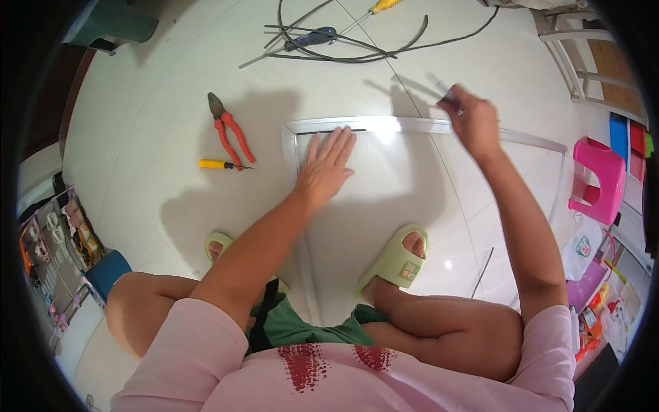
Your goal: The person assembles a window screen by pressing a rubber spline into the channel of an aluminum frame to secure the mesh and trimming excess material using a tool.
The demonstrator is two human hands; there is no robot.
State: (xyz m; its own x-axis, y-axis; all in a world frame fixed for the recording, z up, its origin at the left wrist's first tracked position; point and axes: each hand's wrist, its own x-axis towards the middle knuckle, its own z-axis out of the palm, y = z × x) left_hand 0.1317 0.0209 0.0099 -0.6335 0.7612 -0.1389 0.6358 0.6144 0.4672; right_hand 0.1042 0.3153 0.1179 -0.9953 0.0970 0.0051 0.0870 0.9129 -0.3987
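A silver metal frame (412, 126) lies on the pale tiled floor in front of me. My left hand (325, 172) rests flat near its far left corner, fingers stretched out over the far rail. A thin black strip (355, 130) runs along the inner edge of that rail, partly under those fingers. Just above the same rail, further right, my right hand (478, 125) is closed round a dark-handled tool (449, 103). Motion smears its end, so its exact kind cannot be made out.
Left of the frame lie red-handled pliers (232, 134) and a small yellow screwdriver (216, 164). Beyond it are black cords (371, 58), a dark-handled screwdriver (312, 39) and another yellow-handled one (384, 6). A pink stool (600, 180) stands right. My green slippers (395, 264) flank the frame's left rail.
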